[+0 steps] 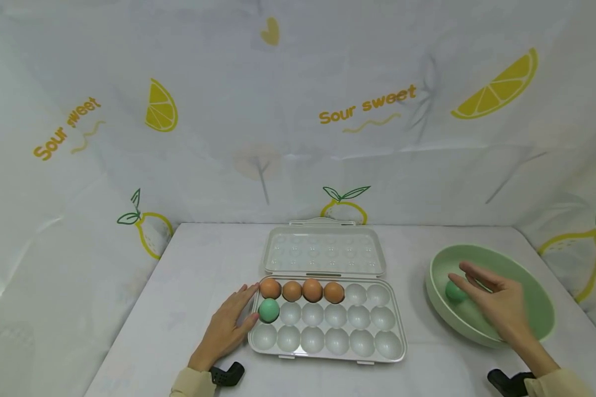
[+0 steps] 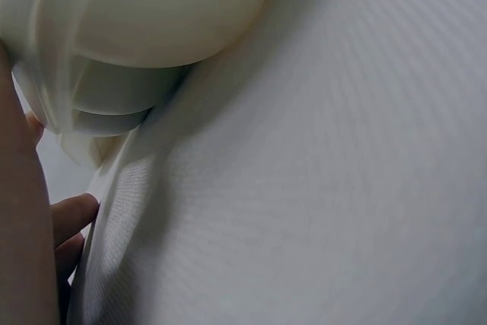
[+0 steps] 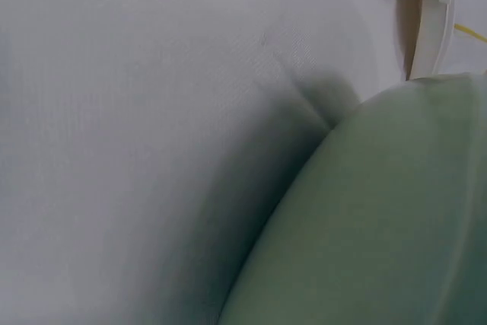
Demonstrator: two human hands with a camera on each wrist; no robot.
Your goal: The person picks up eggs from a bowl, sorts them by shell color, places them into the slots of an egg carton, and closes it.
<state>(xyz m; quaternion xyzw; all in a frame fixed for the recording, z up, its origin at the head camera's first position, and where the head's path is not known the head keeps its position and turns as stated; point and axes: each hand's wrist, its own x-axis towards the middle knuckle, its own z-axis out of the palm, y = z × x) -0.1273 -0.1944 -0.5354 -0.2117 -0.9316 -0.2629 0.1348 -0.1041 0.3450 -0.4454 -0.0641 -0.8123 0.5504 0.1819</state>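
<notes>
A white plastic egg tray (image 1: pixel 326 355) lies with its clear lid (image 1: pixel 324 251) folded back. Several brown eggs (image 1: pixel 312 290) fill the left part of its back row, and one green egg (image 1: pixel 269 310) sits at the left end of the middle row. My left hand (image 1: pixel 227 325) rests along the tray's left edge, fingers extended. In the left wrist view, fingers (image 2: pixel 74 217) show beneath the tray's cups (image 2: pixel 167 13). Over the green bowl (image 1: pixel 439 309) on the right is my right hand (image 1: pixel 499 303), thumb and fingers apart, close above another green egg (image 1: pixel 455 292).
The white-covered table (image 1: pixel 203 248) meets a white backdrop (image 1: pixel 218 110) printed with lemons. Bare table lies between tray and bowl. In the right wrist view, the bowl's outer wall (image 3: pixel 365 226) fills the lower right, with the tray's edge (image 3: pixel 431 28) beyond it.
</notes>
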